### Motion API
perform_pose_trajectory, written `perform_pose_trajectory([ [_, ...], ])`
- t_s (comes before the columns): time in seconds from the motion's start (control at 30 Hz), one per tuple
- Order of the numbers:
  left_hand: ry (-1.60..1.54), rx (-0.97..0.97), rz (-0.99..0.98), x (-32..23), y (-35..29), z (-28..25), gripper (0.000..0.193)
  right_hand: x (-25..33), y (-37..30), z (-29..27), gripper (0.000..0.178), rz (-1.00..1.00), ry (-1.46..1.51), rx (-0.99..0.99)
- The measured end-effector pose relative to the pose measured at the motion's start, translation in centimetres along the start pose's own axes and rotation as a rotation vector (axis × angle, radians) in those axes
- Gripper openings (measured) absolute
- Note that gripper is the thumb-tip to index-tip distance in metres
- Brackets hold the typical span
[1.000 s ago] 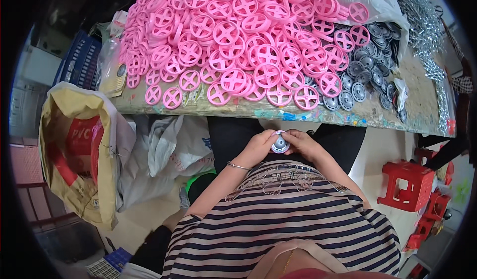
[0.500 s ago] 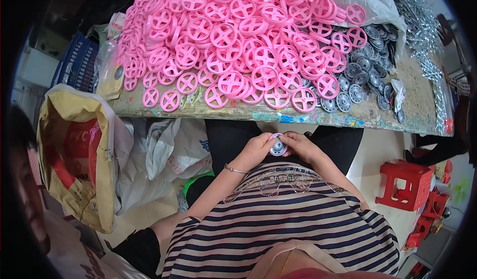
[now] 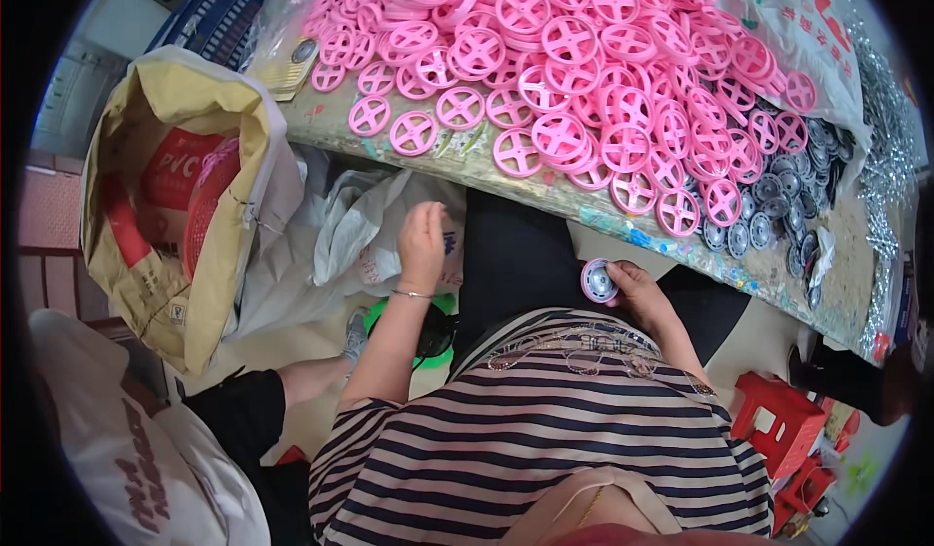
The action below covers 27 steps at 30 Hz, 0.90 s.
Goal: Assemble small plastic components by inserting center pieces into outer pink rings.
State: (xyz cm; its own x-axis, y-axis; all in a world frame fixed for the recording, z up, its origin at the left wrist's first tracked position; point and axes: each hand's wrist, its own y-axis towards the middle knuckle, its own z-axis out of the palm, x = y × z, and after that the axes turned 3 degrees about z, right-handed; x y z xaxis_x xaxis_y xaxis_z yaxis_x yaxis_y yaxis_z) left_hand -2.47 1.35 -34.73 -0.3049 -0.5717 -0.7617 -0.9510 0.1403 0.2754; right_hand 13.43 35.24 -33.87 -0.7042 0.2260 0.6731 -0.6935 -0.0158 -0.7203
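Observation:
My right hand [image 3: 642, 295], in front of my lap, has its thumb and fingers closed on a small toy wheel [image 3: 595, 280]. This wheel has a grey hub disc set in a pink rim. My left hand [image 3: 422, 244] is raised off to the left, below the table's front edge and beside white plastic bags. Its fingers reach upward, loosely bent, and nothing shows in them; the palm is hidden. Ahead lies a big heap of pink four-spoke wheel rims [image 3: 569, 40] on the table. Grey hub discs [image 3: 769, 205] are piled at the heap's right side.
The worn tabletop [image 3: 389, 162] ends just beyond my knees. At left stand an open yellow-lined sack [image 3: 238, 118] and white plastic bags [image 3: 341, 220]. Another person's leg [image 3: 311, 390] is close by at lower left. A red stool [image 3: 775, 424] stands at right, silver tinsel [image 3: 880, 157] at far right.
My left hand has let go of the wheel and moved left and up. The right hand keeps the wheel. The whole view has turned, shifting the table toward the right.

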Motion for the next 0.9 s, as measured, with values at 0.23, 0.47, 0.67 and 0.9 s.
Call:
perform_pose_trajectory([
  [0.23,0.661,0.026,-0.062,8.8,0.0,-4.4,0.056,0.1,-0.5,0.1,0.037,0.042,-0.049,-0.050],
  [0.47,0.769,0.127,-0.155,13.1,1.3,-5.8,0.064,1.5,-0.6,1.6,0.030,0.110,-0.085,-0.088],
  [0.67,0.636,0.187,-0.128,16.8,3.4,-4.1,0.066,2.1,-0.5,2.3,0.028,0.159,-0.059,-0.179],
  [0.9,0.865,0.331,-0.150,18.9,6.7,-2.8,0.085,2.2,-0.2,2.2,0.031,0.239,-0.105,-0.267],
])
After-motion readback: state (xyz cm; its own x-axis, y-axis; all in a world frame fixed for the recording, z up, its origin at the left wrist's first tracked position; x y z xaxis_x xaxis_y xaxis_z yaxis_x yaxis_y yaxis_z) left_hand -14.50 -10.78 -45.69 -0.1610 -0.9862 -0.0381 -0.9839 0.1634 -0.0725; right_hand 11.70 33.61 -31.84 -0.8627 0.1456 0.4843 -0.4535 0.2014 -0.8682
